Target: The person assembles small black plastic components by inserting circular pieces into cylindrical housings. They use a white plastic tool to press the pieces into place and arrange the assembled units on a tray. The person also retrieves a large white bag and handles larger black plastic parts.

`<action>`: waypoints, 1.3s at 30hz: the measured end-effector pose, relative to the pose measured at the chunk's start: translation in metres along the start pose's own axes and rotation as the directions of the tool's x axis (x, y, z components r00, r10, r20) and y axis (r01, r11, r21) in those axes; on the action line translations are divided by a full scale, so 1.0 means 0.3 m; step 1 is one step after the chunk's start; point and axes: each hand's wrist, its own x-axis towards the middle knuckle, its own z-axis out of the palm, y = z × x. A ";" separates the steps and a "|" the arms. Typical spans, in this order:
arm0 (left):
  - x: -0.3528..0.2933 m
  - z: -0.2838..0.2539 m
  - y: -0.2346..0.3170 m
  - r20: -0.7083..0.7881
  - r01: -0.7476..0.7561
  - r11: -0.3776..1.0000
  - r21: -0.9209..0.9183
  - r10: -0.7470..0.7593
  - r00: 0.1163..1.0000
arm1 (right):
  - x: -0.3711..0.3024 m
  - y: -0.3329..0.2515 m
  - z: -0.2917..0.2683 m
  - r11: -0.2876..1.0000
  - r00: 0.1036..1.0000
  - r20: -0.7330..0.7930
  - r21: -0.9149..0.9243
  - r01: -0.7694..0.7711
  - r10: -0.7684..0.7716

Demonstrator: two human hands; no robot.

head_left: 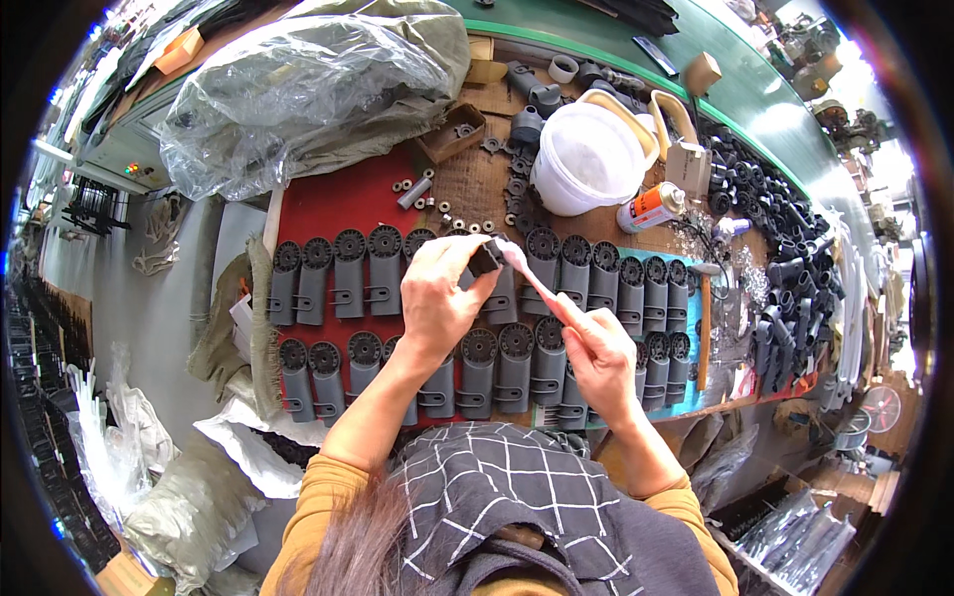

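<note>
My left hand [437,298] pinches a small black plastic part [485,259] above the rows on the bench. In my right hand [601,360] is a slim pink brush [537,283], shaped like a toothbrush. Its pale end, smeared with something whitish, is against or very near the black part; whether they touch I cannot tell. Beneath my hands lie two rows of dark grey plastic housings [515,370], with round ribbed black ends facing away from me. My left hand and forearm hide some of them.
Past the rows stand an open white bucket [588,159] and an orange-and-white spray can [652,208]. Small metal bushings [446,221] lie near a shallow cardboard box [451,134]. Black fittings [785,298] heap up at right. Clear plastic sheeting [298,99] covers a bundle at far left.
</note>
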 end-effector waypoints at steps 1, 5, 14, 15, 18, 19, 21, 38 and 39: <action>-0.003 -0.010 0.001 -0.009 0.001 1.000 -0.004 -0.001 1.000 | -0.015 -0.007 0.003 1.000 1.000 0.001 -0.012 0.011 -0.011; -0.019 -0.037 0.012 -0.032 -0.045 0.998 -0.044 0.044 0.999 | -0.042 -0.032 -0.003 0.983 1.000 0.022 0.181 -0.026 0.023; -0.058 -0.066 0.064 -0.076 -0.098 0.992 -0.085 0.091 0.993 | -0.062 -0.055 0.038 0.984 0.982 -0.064 0.009 0.176 -0.175; -0.060 -0.070 0.067 -0.078 -0.105 0.990 -0.090 0.098 0.992 | -0.066 -0.056 0.039 0.969 0.971 -0.026 0.052 0.240 -0.239; -0.067 -0.085 0.074 -0.073 -0.121 0.992 -0.042 0.118 0.990 | -0.071 -0.059 0.041 1.000 0.995 -0.098 -0.013 -0.018 0.017; -0.071 -0.087 0.076 -0.068 -0.115 0.992 -0.046 0.112 0.991 | -0.070 -0.060 0.044 0.999 0.990 -0.143 0.046 -0.004 0.010; -0.082 -0.086 0.075 -0.059 -0.117 0.991 -0.066 0.113 0.992 | -0.070 -0.060 0.046 0.975 0.962 -0.204 0.087 0.204 -0.183; -0.121 -0.099 0.026 0.826 0.598 -0.586 -0.547 -0.262 0.499 | -0.082 -0.040 0.070 0.939 0.931 -0.193 0.089 0.333 -0.311; -0.119 -0.097 0.026 0.833 0.604 -0.589 -0.537 -0.256 0.491 | -0.078 -0.038 0.065 0.970 0.958 -0.170 0.041 0.239 -0.229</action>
